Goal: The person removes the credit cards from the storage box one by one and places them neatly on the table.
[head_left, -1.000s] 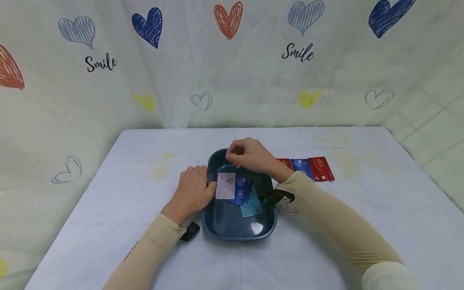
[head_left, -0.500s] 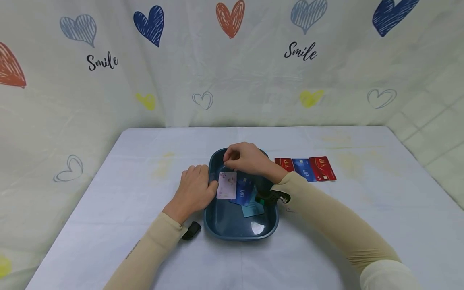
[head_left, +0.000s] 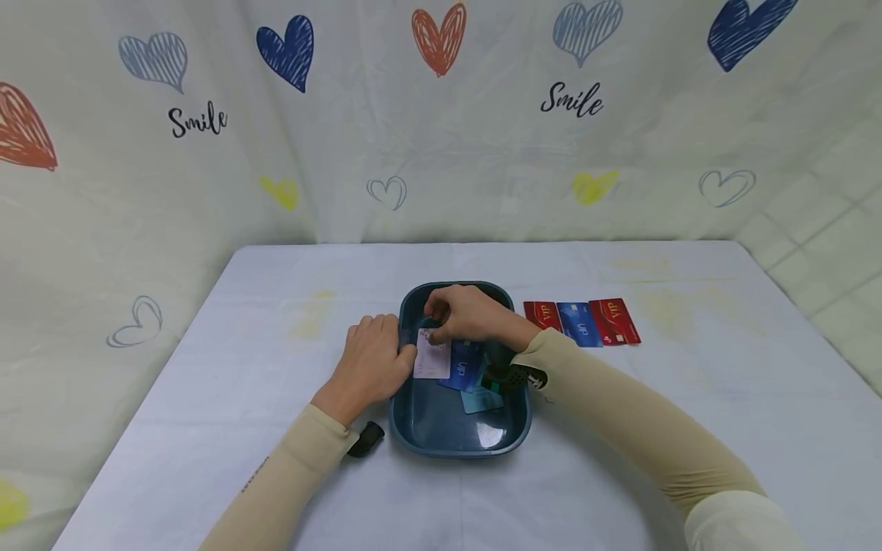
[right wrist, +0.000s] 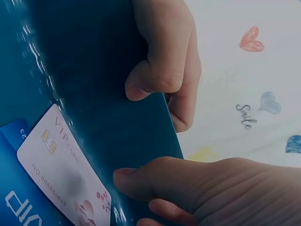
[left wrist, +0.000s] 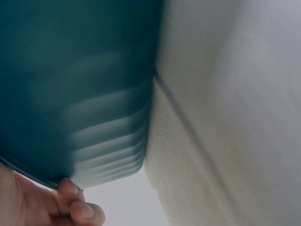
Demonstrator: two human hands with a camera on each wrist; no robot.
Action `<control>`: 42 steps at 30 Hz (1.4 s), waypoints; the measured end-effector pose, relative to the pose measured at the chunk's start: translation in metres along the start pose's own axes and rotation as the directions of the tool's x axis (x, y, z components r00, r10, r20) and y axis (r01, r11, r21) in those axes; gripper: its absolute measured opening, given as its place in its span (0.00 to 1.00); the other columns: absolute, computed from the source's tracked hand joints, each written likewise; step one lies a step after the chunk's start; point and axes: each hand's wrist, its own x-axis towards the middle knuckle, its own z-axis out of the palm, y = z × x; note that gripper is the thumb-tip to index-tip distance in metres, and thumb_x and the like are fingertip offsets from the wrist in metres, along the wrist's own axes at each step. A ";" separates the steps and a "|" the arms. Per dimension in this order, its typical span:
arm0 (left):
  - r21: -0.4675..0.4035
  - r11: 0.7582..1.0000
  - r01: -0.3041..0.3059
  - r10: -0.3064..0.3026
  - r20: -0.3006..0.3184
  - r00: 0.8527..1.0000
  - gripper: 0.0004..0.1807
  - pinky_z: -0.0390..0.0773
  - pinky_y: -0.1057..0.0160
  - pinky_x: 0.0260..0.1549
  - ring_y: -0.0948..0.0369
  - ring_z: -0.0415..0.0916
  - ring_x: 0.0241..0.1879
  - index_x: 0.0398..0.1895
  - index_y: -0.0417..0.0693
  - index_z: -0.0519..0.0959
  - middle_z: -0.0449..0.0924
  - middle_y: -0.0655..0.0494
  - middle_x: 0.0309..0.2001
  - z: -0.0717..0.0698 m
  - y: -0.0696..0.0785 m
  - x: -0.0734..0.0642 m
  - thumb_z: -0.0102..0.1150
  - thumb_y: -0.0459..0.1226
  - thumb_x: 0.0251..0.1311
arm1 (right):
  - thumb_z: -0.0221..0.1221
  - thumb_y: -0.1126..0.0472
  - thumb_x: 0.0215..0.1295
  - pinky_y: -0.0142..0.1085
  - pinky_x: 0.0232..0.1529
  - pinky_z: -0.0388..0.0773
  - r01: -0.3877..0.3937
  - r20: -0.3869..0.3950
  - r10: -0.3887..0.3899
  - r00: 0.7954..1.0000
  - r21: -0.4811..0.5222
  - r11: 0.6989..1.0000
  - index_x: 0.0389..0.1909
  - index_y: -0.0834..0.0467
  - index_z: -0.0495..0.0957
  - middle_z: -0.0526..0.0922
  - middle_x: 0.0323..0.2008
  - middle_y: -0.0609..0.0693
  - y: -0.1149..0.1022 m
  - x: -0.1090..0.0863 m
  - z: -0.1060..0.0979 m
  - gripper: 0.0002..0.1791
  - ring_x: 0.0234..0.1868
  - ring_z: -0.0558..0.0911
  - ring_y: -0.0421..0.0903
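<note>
A dark teal plastic basin [head_left: 441,438] stands on the table in the head view. My left hand [head_left: 368,360] grips its left rim, thumb inside and fingers outside, as the right wrist view shows. Inside lie a pink VIP card [head_left: 432,363], a blue VIP card [head_left: 463,369] partly under it and a light blue card [head_left: 482,400]. Over the basin, my right hand [head_left: 470,312] hovers with thumb and fingers apart, fingertips overlapping the pink card's upper edge in the head view. In the right wrist view the thumb points toward that card, with nothing visible between the fingers.
To the right of the basin, a red card [head_left: 541,314], a blue card [head_left: 580,324] and another red card [head_left: 615,321] lie in a row on the white table [head_left: 661,428]. Behind the table hangs a curtain [head_left: 482,153] printed with hearts.
My right hand has come down and nearer to me inside the basin, from the far rim to the pink card's upper edge. The left hand keeps its grip on the rim.
</note>
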 end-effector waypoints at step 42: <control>-0.028 1.000 -0.010 0.010 -0.011 1.000 0.10 0.59 0.56 0.39 0.53 0.61 0.34 0.33 0.45 0.69 0.68 0.51 0.30 0.005 0.001 0.001 0.47 0.42 0.67 | 0.74 0.62 0.55 0.43 0.57 0.83 -0.024 0.150 0.032 0.988 -0.052 0.998 0.58 0.57 0.78 0.84 0.54 0.55 0.008 -0.001 0.008 0.29 0.48 0.81 0.48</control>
